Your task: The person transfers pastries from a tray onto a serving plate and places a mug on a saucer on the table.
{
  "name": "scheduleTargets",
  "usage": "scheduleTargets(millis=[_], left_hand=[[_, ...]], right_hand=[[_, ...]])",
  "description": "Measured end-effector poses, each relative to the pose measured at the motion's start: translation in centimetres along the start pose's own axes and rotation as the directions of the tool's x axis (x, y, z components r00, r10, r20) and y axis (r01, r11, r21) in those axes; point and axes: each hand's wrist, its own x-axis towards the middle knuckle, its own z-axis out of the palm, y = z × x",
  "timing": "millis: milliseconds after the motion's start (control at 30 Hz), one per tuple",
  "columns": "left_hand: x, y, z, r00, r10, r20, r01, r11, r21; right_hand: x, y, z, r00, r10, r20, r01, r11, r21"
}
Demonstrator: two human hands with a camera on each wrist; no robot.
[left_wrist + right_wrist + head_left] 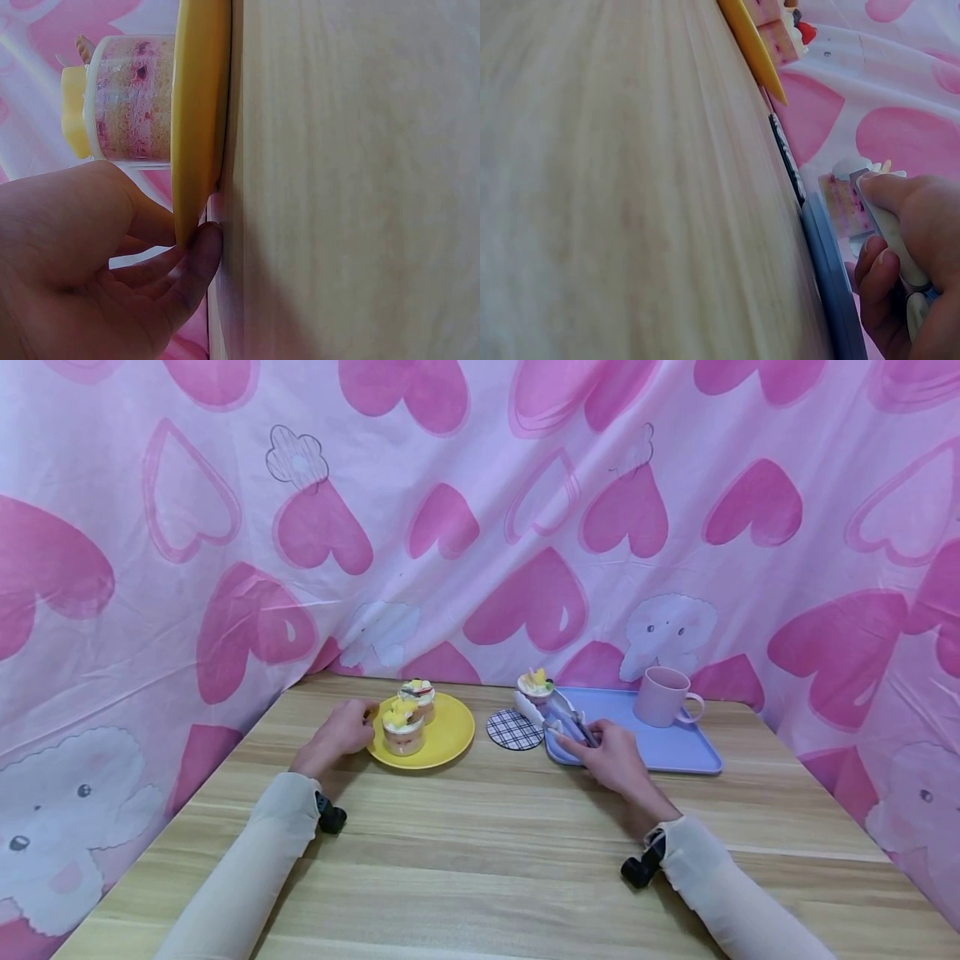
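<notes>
The left hand (341, 731) pinches the rim of the yellow plate (447, 742), two dessert cups (403, 740) just right of its fingers. The right hand (618, 762) grips tongs (581, 724), a third cup (535, 683) between their ends, beyond and left of it. The tray's (686, 750) near edge passes under that hand; table (480, 847) stretches between both wrists.

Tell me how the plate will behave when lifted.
The plate is probably stiff: its rim looks unbent where the left hand pinches it. Gripped at one edge only, it may tilt. Its two cups stand upright and could then slide.
</notes>
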Motion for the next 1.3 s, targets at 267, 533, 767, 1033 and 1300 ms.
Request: scheduleTargets(millis=[267,533,767,1033,1300], left_hand=[[0.0,-0.1,0.0,1.0,0.005,0.003,-0.005,1.0,-0.004],[0.0,0.0,0.0,1.0,-0.016,0.016,0.016,1.0,-0.02],[0.1,-0.2,0.0,1.0,-0.02,0.021,0.02,1.0,-0.018],[0.1,-0.1,0.0,1.0,-0.015,0.019,0.016,1.0,-0.022],[0.0,-0.1,0.0,1.0,-0.019,0.013,0.019,1.0,-0.016]], right_hand=[[-0.3,-0.8,0.5,1.0,0.0,0.024,-0.001,0.999,0.047],[-0.9,-1.7,0.8,0.999,-0.017,0.035,0.014,0.996,0.084],[-1.1,-2.2,1.2,0.996,-0.055,0.076,0.049,0.995,0.086],[-1.5,-2.8,1.6,0.992,-0.095,0.088,0.087,0.992,0.09],[-1.9,-3.5,2.4,0.989,-0.101,0.104,0.09,0.99,0.108]])
